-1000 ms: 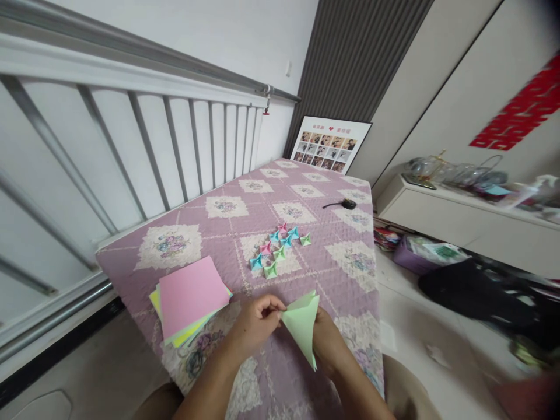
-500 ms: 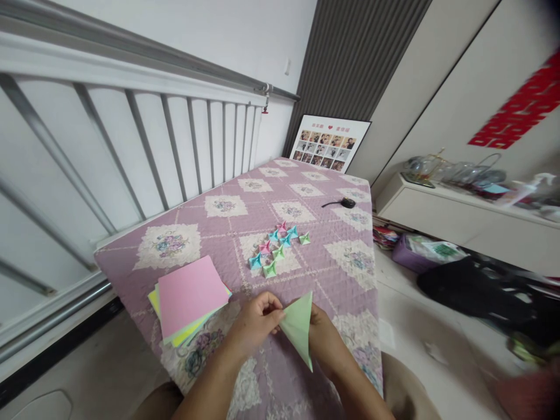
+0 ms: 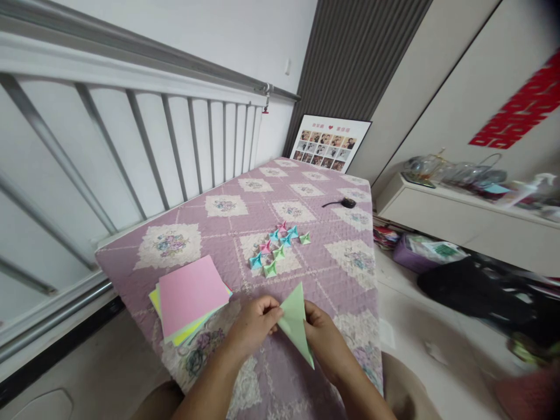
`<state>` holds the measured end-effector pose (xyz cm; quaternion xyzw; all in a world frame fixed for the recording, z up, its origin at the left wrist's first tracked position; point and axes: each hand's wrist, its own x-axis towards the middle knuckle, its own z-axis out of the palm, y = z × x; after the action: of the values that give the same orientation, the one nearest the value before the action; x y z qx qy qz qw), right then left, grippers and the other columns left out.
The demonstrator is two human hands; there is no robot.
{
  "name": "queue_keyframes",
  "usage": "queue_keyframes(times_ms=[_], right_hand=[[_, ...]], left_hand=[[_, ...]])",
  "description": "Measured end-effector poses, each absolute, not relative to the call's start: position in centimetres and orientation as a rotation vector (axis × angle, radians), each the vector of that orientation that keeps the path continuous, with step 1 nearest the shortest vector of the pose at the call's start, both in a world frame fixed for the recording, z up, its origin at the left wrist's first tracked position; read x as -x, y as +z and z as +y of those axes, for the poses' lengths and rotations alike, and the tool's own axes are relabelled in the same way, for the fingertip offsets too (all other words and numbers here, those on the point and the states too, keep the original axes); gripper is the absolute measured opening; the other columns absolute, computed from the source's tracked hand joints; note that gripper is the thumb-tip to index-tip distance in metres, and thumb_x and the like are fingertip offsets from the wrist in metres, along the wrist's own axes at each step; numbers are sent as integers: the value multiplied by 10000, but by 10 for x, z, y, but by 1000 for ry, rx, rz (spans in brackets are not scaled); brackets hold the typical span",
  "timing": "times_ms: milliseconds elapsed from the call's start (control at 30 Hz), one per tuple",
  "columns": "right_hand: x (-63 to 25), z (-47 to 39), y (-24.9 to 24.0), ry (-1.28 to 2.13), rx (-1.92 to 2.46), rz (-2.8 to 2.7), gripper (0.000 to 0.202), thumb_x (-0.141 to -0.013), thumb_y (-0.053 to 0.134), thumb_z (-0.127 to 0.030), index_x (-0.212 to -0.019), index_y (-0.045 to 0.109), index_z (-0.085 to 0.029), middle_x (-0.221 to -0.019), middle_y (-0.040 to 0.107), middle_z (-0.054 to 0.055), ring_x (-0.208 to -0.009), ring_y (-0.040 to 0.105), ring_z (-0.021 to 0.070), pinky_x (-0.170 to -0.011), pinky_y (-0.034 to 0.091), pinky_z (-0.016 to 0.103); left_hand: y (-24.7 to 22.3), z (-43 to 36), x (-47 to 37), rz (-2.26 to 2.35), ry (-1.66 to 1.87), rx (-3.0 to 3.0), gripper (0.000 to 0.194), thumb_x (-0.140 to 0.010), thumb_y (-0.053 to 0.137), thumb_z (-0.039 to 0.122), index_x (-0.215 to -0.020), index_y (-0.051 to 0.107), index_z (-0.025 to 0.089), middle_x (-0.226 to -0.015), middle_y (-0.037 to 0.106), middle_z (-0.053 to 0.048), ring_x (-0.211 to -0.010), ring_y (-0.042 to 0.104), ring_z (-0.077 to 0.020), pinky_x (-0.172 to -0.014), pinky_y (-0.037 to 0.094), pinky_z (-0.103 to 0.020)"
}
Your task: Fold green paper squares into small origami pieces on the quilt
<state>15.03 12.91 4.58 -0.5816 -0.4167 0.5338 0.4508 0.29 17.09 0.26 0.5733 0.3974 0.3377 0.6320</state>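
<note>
A pale green sheet of paper [image 3: 294, 322], folded into a triangle, is held up between my two hands just above the cloth. My left hand [image 3: 259, 318] pinches its left corner between thumb and fingers. On the other side my right hand [image 3: 321, 335] grips the right edge, its fingertips partly hidden behind the paper. Beyond the hands stand several small folded paper pieces [image 3: 279, 252] in pink, blue and green. To the left lies a stack of coloured paper [image 3: 192, 294] with a pink sheet on top and yellow and green edges showing.
A purple floral quilted cloth [image 3: 219, 233] covers the table. Farther back lies a small black object with a thin tail [image 3: 347, 203]. A white radiator [image 3: 175, 134] runs along the left side, and a framed photo board [image 3: 328, 143] leans at the far end.
The green triangle has turned slightly, its top tip shifting left. My right hand has changed its hold, with more of its fingers now showing at the paper's right edge.
</note>
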Motion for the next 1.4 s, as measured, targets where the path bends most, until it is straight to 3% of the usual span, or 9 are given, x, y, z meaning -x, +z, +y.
queue_keyframes(times_ms=[200, 333, 433, 633, 833, 900, 1000, 1167, 1400], right_hand=[[-151, 129, 45, 1257, 1469, -1094, 242, -681, 677, -341, -851, 652, -170, -737, 665, 6, -593, 527, 131, -537, 399, 227], [-152, 130, 43, 1024, 1599, -1326, 132, -743, 553, -282, -792, 620, -180, -693, 629, -5, -593, 517, 133, -543, 386, 222], [-151, 130, 43, 725, 1721, -1562, 116, -766, 483, -233, -736, 586, -188, -642, 581, -12, -605, 519, 139, -559, 366, 224], [-148, 132, 40, 413, 1791, -1785, 140, -795, 436, -234, -692, 523, -197, -667, 553, 4, -628, 527, 148, -578, 348, 236], [-148, 132, 38, 480, 1821, -1769, 96, -752, 452, -217, -774, 544, -201, -740, 588, 17, -687, 557, 166, -612, 372, 244], [-146, 132, 38, 530, 1817, -1739, 144, -714, 444, -173, -806, 550, -205, -778, 608, 19, -719, 569, 167, -634, 384, 242], [-144, 133, 37, 574, 1822, -1677, 173, -703, 443, -167, -832, 548, -213, -800, 627, 17, -752, 586, 170, -661, 397, 243], [-143, 135, 31, 643, 1835, -1601, 111, -766, 459, -265, -836, 530, -217, -711, 615, -12, -644, 582, 159, -602, 398, 240], [-151, 134, 14, 550, 1866, -1591, 116, -749, 462, -251, -836, 527, -210, -645, 579, -28, -592, 563, 154, -570, 394, 238]], left_hand=[[1, 173, -4, 900, 804, -1303, 194, -830, 502, 355, -751, 554, 185, -612, 507, 51, -566, 484, -110, -555, 387, -221], [4, 172, -7, 944, 912, -1379, 105, -798, 507, 225, -856, 585, 187, -757, 577, 19, -673, 525, -126, -641, 412, -239], [5, 171, -10, 1118, 1060, -1543, 177, -723, 537, 122, -885, 569, 186, -859, 586, -6, -771, 533, -145, -718, 407, -263], [10, 165, -13, 1112, 1072, -1691, 132, -765, 454, 88, -757, 536, 191, -735, 547, 15, -718, 517, -139, -676, 383, -253], [19, 158, -13, 931, 948, -1488, 122, -796, 557, 238, -902, 521, 190, -810, 585, 4, -738, 559, -150, -646, 413, -246], [17, 157, -16, 982, 923, -1453, 198, -738, 609, 201, -906, 505, 195, -802, 579, 13, -735, 564, -151, -648, 419, -245], [11, 158, -20, 1075, 918, -1450, 140, -751, 558, 158, -870, 497, 199, -792, 569, 15, -740, 569, -150, -667, 423, -253], [6, 161, -17, 1263, 928, -1733, 138, -767, 477, 92, -850, 512, 197, -839, 567, -18, -809, 547, -183, -729, 405, -297], [4, 161, -16, 1460, 738, -2000, 279, -712, 427, 5, -895, 526, 192, -932, 559, -55, -917, 517, -203, -816, 385, -313]])
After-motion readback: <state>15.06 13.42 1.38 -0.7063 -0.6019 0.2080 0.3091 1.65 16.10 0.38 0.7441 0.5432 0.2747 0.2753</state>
